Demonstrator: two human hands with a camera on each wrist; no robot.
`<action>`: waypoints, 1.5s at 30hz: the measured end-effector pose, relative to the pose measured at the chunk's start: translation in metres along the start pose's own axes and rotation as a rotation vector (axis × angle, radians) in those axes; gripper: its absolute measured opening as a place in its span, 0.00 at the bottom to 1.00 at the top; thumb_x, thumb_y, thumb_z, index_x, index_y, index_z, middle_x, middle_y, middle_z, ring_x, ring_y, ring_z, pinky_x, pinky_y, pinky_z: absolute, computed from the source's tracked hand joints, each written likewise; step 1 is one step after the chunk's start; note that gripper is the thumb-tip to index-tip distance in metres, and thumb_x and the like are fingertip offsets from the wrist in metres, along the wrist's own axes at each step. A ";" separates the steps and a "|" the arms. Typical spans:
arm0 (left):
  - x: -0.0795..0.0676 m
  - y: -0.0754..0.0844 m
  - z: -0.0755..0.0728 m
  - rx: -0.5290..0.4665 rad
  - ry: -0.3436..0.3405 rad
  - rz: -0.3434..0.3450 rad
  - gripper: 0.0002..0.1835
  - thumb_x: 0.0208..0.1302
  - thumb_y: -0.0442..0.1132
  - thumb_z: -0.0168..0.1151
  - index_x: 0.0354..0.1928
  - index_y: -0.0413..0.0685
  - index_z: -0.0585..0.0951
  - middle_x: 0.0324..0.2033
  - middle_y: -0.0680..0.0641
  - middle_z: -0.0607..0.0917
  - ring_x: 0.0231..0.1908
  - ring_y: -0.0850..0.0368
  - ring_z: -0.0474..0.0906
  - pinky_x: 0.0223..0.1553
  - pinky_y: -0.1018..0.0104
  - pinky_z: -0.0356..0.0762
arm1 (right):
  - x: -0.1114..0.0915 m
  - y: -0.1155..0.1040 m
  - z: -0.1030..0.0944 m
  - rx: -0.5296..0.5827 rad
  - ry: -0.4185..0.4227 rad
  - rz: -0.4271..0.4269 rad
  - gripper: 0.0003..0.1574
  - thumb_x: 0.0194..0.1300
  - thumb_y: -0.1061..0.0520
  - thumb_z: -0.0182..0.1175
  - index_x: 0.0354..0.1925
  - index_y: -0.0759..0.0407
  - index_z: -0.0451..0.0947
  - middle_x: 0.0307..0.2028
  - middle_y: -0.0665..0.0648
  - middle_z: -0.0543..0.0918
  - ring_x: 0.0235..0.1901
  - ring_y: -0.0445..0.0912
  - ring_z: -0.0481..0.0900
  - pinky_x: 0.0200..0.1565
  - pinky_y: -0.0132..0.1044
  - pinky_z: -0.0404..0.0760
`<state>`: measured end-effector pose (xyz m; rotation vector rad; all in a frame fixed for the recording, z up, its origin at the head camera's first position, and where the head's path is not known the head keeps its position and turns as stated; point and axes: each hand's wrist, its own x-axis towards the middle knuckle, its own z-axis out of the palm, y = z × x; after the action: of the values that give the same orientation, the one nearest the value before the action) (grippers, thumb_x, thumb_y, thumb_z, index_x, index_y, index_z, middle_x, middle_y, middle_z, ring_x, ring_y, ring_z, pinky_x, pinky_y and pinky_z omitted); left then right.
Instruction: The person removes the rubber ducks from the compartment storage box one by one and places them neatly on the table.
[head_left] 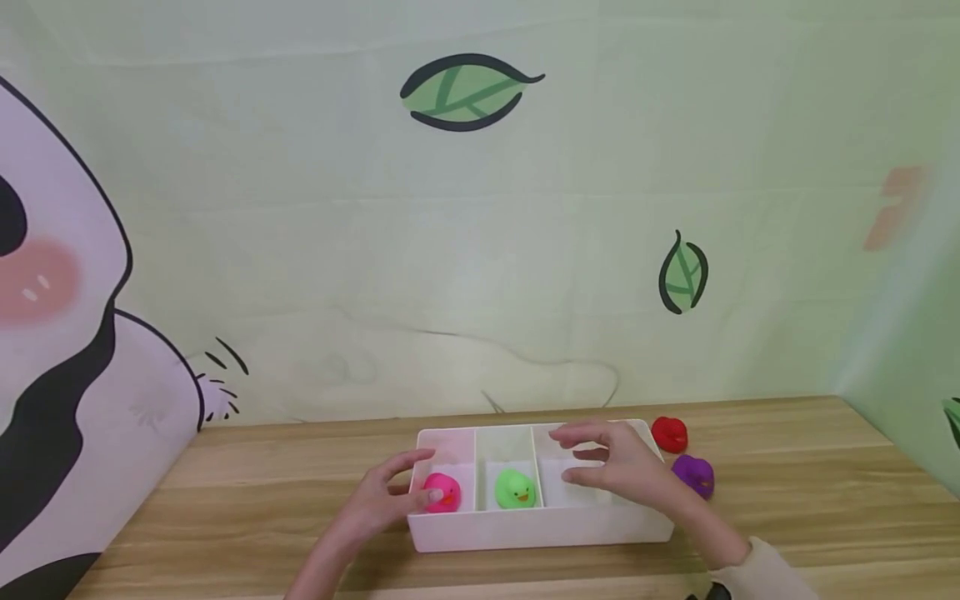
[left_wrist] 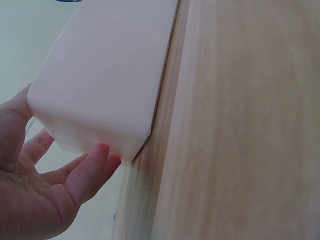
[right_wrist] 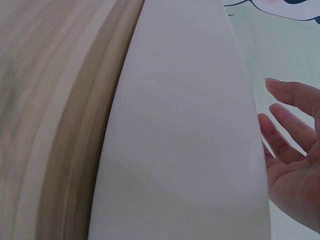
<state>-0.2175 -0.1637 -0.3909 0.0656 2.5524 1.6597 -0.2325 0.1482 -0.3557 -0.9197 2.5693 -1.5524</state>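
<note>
A white three-compartment box (head_left: 536, 529) stands on the wooden table. Its left compartment holds a pink rubber duck (head_left: 442, 492) and the middle one a bright green rubber duck (head_left: 515, 488). My left hand (head_left: 390, 490) grips the box's left end, thumb over the rim beside the pink duck. In the left wrist view, several fingertips (left_wrist: 101, 149) press the outside of the end wall. Over the right compartment hovers my right hand (head_left: 618, 462), fingers parted and nothing between them. From the right wrist, this hand (right_wrist: 295, 145) shows beyond the box's long side (right_wrist: 180, 130).
Right of the box lie a red rubber duck (head_left: 670, 434) and a purple one (head_left: 694, 476), the purple partly behind my right wrist. A pale green cloth printed with leaves and a panda (head_left: 525, 250) hangs behind the table (head_left: 300, 467).
</note>
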 end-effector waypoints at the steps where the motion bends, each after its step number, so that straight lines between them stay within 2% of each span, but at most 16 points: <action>1: 0.000 0.000 0.000 0.001 0.000 -0.001 0.32 0.49 0.43 0.70 0.59 0.53 0.72 0.59 0.38 0.68 0.53 0.33 0.69 0.42 0.50 0.78 | 0.002 0.000 0.003 0.006 -0.009 -0.006 0.28 0.51 0.62 0.67 0.51 0.70 0.74 0.50 0.67 0.76 0.49 0.60 0.75 0.47 0.41 0.77; 9: 0.000 0.000 0.000 -0.018 0.002 -0.011 0.32 0.49 0.43 0.70 0.59 0.53 0.72 0.59 0.37 0.67 0.53 0.33 0.69 0.42 0.50 0.78 | 0.021 -0.001 0.027 0.042 -0.066 -0.031 0.25 0.51 0.65 0.66 0.49 0.73 0.74 0.48 0.68 0.78 0.48 0.62 0.74 0.46 0.42 0.78; 14: -0.001 0.001 0.000 -0.022 0.001 -0.025 0.32 0.48 0.45 0.70 0.58 0.55 0.73 0.60 0.38 0.67 0.53 0.34 0.69 0.42 0.51 0.78 | 0.028 -0.001 0.037 -0.022 -0.087 -0.050 0.22 0.49 0.66 0.66 0.45 0.71 0.77 0.45 0.66 0.80 0.46 0.60 0.76 0.44 0.42 0.79; 24: -0.001 0.001 -0.001 -0.027 0.003 -0.018 0.32 0.48 0.45 0.70 0.58 0.55 0.73 0.59 0.39 0.68 0.53 0.35 0.70 0.42 0.52 0.78 | 0.039 -0.006 0.050 -0.421 -0.134 -0.170 0.18 0.41 0.68 0.67 0.36 0.68 0.82 0.34 0.58 0.84 0.36 0.49 0.81 0.39 0.33 0.77; 27: -0.001 0.001 0.000 -0.020 0.000 -0.017 0.32 0.48 0.45 0.70 0.58 0.54 0.73 0.59 0.38 0.68 0.53 0.34 0.69 0.42 0.51 0.78 | 0.043 -0.012 0.052 -0.513 -0.173 -0.161 0.17 0.39 0.68 0.67 0.35 0.67 0.83 0.32 0.57 0.85 0.32 0.47 0.81 0.35 0.31 0.76; 34: -0.001 0.001 0.000 -0.018 0.001 -0.001 0.32 0.48 0.44 0.70 0.58 0.54 0.73 0.59 0.38 0.68 0.53 0.33 0.69 0.42 0.50 0.78 | 0.048 -0.019 0.058 -0.664 -0.242 -0.142 0.15 0.38 0.68 0.67 0.32 0.64 0.84 0.29 0.55 0.85 0.27 0.41 0.75 0.36 0.32 0.71; 40: 0.000 -0.002 0.001 -0.046 0.007 0.014 0.31 0.48 0.42 0.70 0.58 0.53 0.73 0.60 0.38 0.67 0.53 0.33 0.69 0.41 0.49 0.78 | 0.050 -0.020 0.060 -0.709 -0.253 -0.150 0.11 0.38 0.69 0.68 0.28 0.62 0.85 0.22 0.50 0.82 0.22 0.39 0.64 0.28 0.27 0.65; 45: 0.000 -0.003 0.001 -0.038 0.012 0.008 0.32 0.48 0.42 0.70 0.58 0.54 0.73 0.60 0.38 0.67 0.53 0.33 0.69 0.41 0.49 0.78 | 0.047 -0.020 0.059 -0.643 -0.215 -0.129 0.16 0.36 0.70 0.65 0.30 0.64 0.85 0.24 0.51 0.83 0.21 0.38 0.64 0.30 0.29 0.66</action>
<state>-0.2179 -0.1640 -0.3939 0.0639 2.5310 1.7160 -0.2448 0.0710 -0.3555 -1.2216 2.9188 -0.5686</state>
